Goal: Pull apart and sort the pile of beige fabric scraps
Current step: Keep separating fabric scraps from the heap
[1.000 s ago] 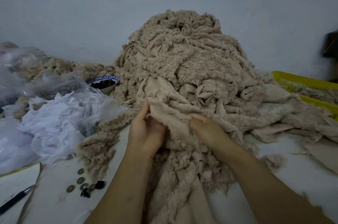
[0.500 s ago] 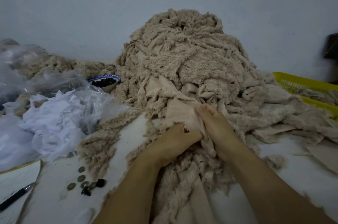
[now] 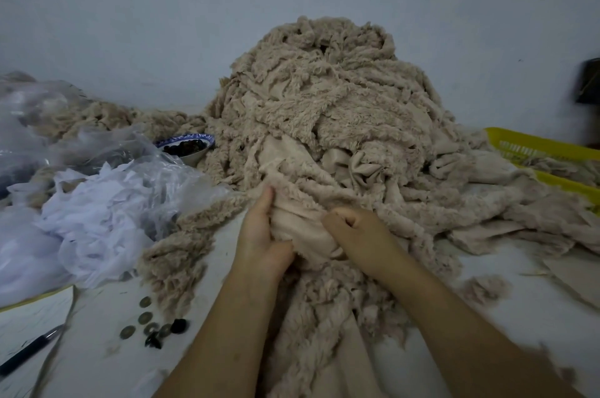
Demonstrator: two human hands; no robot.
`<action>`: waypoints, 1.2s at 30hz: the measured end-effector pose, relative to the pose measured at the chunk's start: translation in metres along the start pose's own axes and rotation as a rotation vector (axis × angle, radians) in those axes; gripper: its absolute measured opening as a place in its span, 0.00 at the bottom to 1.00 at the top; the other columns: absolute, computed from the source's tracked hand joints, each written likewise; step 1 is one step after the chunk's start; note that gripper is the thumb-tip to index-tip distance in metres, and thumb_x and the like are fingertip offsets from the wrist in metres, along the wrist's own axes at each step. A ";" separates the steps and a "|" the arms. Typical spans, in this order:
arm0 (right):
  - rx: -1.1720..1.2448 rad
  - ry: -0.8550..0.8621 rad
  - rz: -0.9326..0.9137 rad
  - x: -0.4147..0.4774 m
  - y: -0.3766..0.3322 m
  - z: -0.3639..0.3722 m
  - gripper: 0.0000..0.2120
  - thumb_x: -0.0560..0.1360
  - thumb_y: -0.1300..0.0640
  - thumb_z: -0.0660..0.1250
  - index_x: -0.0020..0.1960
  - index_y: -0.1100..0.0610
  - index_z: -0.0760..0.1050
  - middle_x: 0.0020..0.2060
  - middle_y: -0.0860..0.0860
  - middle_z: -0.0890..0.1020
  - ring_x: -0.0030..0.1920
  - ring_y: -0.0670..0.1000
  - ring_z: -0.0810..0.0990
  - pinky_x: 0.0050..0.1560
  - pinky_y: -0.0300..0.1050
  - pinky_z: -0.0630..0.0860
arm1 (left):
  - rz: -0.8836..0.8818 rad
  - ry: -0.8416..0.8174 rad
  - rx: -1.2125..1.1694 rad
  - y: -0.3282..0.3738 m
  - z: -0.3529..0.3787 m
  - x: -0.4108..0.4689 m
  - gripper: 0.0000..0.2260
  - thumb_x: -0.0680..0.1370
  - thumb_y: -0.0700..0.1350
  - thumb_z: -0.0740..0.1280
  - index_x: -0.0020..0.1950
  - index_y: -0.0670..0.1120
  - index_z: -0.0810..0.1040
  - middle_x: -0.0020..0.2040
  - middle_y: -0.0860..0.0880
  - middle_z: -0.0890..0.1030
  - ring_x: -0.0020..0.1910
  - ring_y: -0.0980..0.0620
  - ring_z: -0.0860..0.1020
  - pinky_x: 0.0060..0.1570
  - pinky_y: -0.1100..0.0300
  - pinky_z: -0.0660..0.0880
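A tall pile of beige fleecy fabric scraps (image 3: 324, 105) rises against the wall at the centre of the table and spills toward me. At its front foot, one smooth-backed beige scrap (image 3: 303, 225) is pinched between both hands. My left hand (image 3: 263, 235) grips its left edge, fingers pointing up. My right hand (image 3: 360, 232) is fisted on its right edge. More scraps hang down between my forearms. A long fleecy strip (image 3: 175, 254) lies to the left of my left hand.
Clear plastic bags of white scraps (image 3: 87, 212) lie at left. A blue-rimmed bowl (image 3: 186, 146) with dark pieces sits behind them. Coins and black buttons (image 3: 152, 326) and a pen (image 3: 29, 352) lie front left. A yellow basket (image 3: 545, 150) stands at right.
My hands have drawn apart and back toward me, stretching the smooth scrap between them. My left hand turned fingers-up again; my right hand closed into a fist.
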State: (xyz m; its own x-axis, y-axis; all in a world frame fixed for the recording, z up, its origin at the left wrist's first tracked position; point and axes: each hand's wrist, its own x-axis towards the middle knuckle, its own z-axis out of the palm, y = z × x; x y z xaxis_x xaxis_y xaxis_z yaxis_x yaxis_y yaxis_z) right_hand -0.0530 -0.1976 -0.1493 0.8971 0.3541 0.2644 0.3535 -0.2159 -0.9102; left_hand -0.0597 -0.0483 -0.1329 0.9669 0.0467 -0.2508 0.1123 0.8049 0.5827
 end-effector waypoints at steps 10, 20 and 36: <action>-0.084 0.113 -0.071 0.002 -0.002 0.004 0.08 0.75 0.36 0.65 0.51 0.36 0.71 0.52 0.38 0.77 0.48 0.37 0.77 0.43 0.30 0.74 | 0.288 0.033 0.588 -0.021 0.004 -0.003 0.13 0.82 0.46 0.64 0.46 0.40 0.85 0.43 0.42 0.87 0.40 0.48 0.86 0.35 0.60 0.80; 0.310 0.322 0.175 0.006 -0.007 -0.007 0.18 0.80 0.40 0.62 0.45 0.51 0.83 0.44 0.53 0.87 0.48 0.54 0.85 0.55 0.54 0.80 | 0.083 0.058 0.274 -0.011 0.007 -0.004 0.22 0.77 0.60 0.67 0.60 0.43 0.82 0.53 0.41 0.86 0.52 0.41 0.85 0.49 0.47 0.82; 0.143 -0.026 0.153 -0.001 -0.010 0.002 0.30 0.65 0.20 0.59 0.56 0.37 0.79 0.54 0.33 0.82 0.55 0.30 0.78 0.53 0.28 0.73 | 0.081 -0.080 0.280 -0.011 0.010 -0.012 0.29 0.79 0.65 0.59 0.55 0.41 0.85 0.52 0.39 0.85 0.50 0.42 0.85 0.40 0.51 0.83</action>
State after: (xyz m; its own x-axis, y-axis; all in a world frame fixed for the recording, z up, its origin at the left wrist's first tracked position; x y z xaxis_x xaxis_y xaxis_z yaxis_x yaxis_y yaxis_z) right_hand -0.0576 -0.1942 -0.1408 0.9295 0.3511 0.1129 0.1709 -0.1387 -0.9755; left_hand -0.0704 -0.0633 -0.1289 0.9890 0.0481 -0.1398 0.0824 0.6058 0.7913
